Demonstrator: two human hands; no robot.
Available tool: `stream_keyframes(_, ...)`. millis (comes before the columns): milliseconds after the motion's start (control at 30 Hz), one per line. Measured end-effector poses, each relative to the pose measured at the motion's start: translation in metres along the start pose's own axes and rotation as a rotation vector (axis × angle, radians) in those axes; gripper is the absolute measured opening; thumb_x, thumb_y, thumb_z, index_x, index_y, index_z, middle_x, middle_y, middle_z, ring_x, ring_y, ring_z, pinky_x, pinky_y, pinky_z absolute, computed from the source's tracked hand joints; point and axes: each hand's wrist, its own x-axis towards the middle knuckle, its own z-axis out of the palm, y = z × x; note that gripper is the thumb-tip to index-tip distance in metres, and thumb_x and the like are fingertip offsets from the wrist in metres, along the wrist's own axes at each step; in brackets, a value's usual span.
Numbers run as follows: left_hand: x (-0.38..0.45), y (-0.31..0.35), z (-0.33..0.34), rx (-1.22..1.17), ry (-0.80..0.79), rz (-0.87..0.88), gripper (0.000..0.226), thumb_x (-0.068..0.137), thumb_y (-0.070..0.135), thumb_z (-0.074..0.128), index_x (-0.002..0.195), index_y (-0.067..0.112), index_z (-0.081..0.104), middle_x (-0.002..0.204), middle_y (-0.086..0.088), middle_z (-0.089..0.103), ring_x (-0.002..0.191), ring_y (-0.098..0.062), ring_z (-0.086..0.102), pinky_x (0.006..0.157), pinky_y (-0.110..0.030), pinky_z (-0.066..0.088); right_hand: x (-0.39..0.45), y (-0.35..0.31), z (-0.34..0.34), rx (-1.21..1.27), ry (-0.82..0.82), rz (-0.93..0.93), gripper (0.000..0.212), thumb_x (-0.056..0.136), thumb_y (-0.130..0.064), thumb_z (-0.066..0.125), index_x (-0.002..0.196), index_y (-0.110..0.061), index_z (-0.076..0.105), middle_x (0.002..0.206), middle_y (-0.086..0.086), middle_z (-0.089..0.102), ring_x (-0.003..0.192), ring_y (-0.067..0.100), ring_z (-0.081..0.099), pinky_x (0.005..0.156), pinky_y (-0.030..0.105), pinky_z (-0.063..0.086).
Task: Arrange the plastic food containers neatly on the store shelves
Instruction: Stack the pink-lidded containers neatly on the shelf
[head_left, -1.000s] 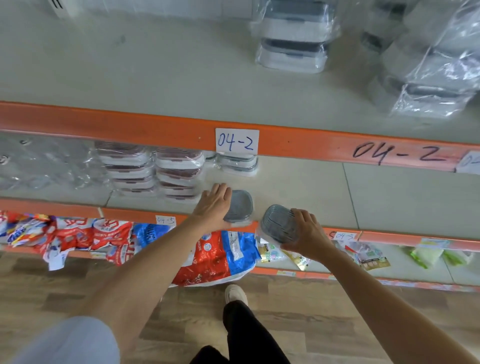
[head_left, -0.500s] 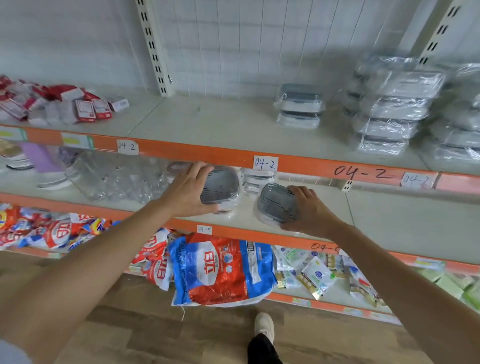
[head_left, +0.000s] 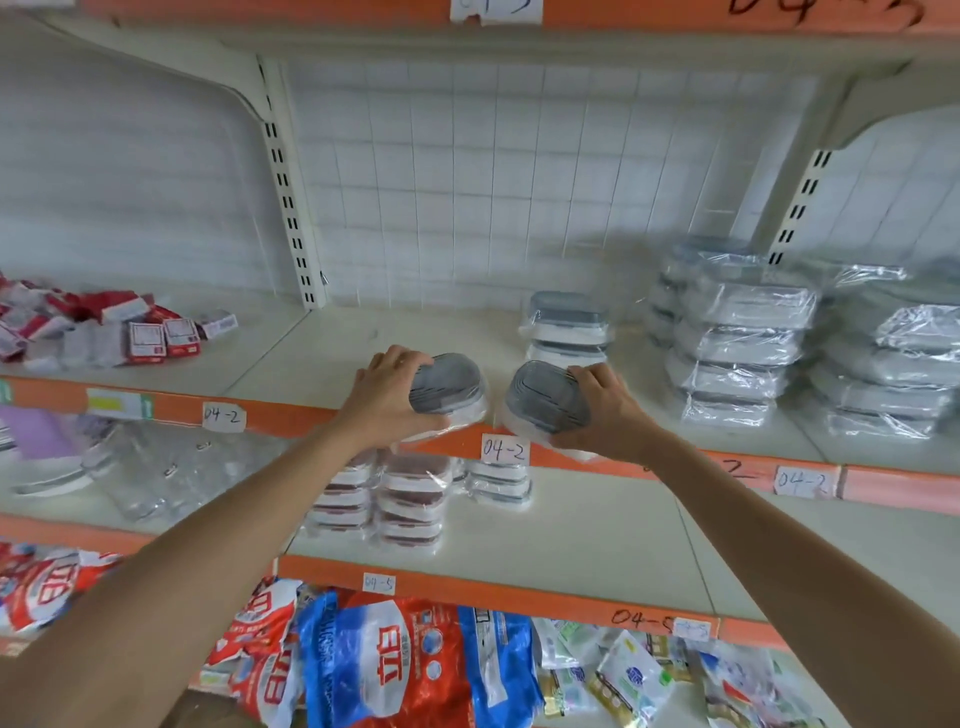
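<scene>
My left hand grips a plastic-wrapped white container with a grey lid, tilted, at the front edge of the upper shelf. My right hand grips a second grey-lidded container just to its right, also tilted, over the orange shelf rail. Behind them on the shelf stands a short stack of two matching containers. Taller stacks of wrapped grey-lidded containers fill the shelf's right side.
Red and white small packets lie at the upper shelf's left. One shelf down sit stacks of red-lidded containers and clear plastic items. Bags of goods fill the bottom shelf. A slotted upright divides the back wall.
Both hands have lifted their containers from the lower shelf up to the front edge of the upper shelf. The view has tilted upward with them.
</scene>
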Motion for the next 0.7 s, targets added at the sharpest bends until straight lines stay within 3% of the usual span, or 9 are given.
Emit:
stream_keyframes(300, 0.065, -0.012, 0.023, -0.122, -0.154, -0.069, 0.078, 0.065, 0.046, 0.082, 0.13, 0.024, 0.045, 0.126, 0.007, 0.04, 0.119, -0.019, 0.04, 0.102, -0.041, 0.037, 0.065, 0.024, 0.004, -0.118, -0.245, 0.002, 0.089, 0.068, -0.049, 0.078, 0.136, -0.012, 0.035, 0.127, 0.007, 0.035, 0.116, 0.02, 0.035, 0.098, 0.03, 0.034)
stream_keyframes(467, 0.1, -0.022, 0.03, -0.122, -0.176, -0.081, 0.083, 0.062, 0.041, 0.086, 0.132, 0.022, 0.045, 0.125, 0.002, 0.039, 0.118, -0.021, 0.04, 0.1, -0.034, 0.037, 0.101, 0.028, -0.041, -0.032, -0.133, -0.094, 0.088, 0.067, -0.045, 0.079, 0.137, -0.016, 0.036, 0.122, -0.001, 0.034, 0.109, 0.013, 0.032, 0.093, 0.024, 0.03)
stream_keyframes(600, 0.115, -0.033, 0.038, -0.133, -0.207, -0.134, 0.082, 0.063, 0.045, 0.084, 0.133, 0.03, 0.042, 0.118, 0.001, 0.033, 0.12, -0.024, 0.033, 0.102, -0.037, 0.034, 0.142, 0.035, -0.077, -0.152, 0.009, -0.053, 0.088, 0.07, -0.045, 0.076, 0.14, -0.018, 0.031, 0.133, 0.002, 0.034, 0.124, 0.024, 0.031, 0.103, 0.039, 0.029)
stream_keyframes(700, 0.123, -0.041, 0.035, -0.127, -0.251, -0.124, 0.083, 0.063, 0.051, 0.082, 0.133, 0.037, 0.041, 0.117, 0.002, 0.035, 0.115, -0.02, 0.036, 0.096, -0.034, 0.036, 0.169, 0.046, -0.084, -0.211, -0.038, 0.049, 0.084, 0.074, -0.041, 0.074, 0.141, -0.015, 0.031, 0.137, 0.007, 0.033, 0.128, 0.027, 0.029, 0.106, 0.041, 0.029)
